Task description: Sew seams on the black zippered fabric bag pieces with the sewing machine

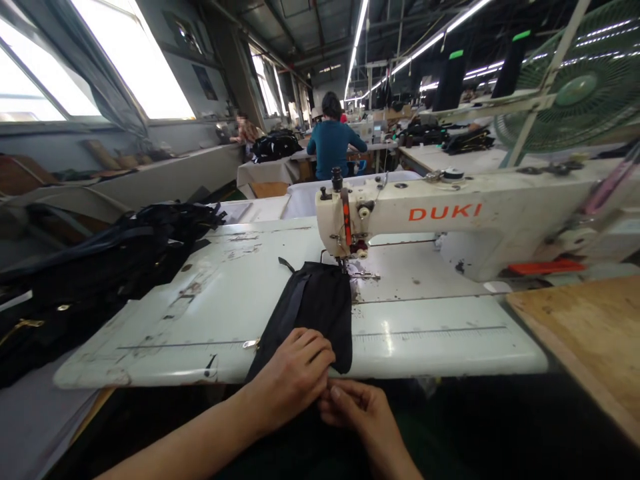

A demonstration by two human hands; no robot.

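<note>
Have black cloth (325, 307) lying on white desk (240, 293), far end up at needle (343, 265) of sewing machine (450, 213), near end running to front edge of desk. Set lengthwise, with right edge roughly in line with needle, probably for straight guidance.

Laying left hand (300, 367) over near end of cloth, fingers close together and bent. Likely meant to hold cloth flat and steady against desk. Can't see thumb well, so can't tell about any grip underneath.

Pressing thumb against finger on right hand (360, 413), just beside left fingertips and just off front edge of desk. Looks to be pinching near edge of cloth; too small to see exactly how much. Probably there to control loose end, with left hand taking flat part.

Note metal zipper pull (251, 344) sticking out at left side of cloth, well apart from needle; sensible, being hard metal. Also see thin strap (287, 265) poking out past far left corner, off to side of needle too.

See pile of dark cloth (125, 260) left of desk, presumably put there for easy reach without crowding needle. Find wooden board (590, 320) at right, beside desk, and ruler line (435, 333) along front of desk, handy for checking lengths.
</note>
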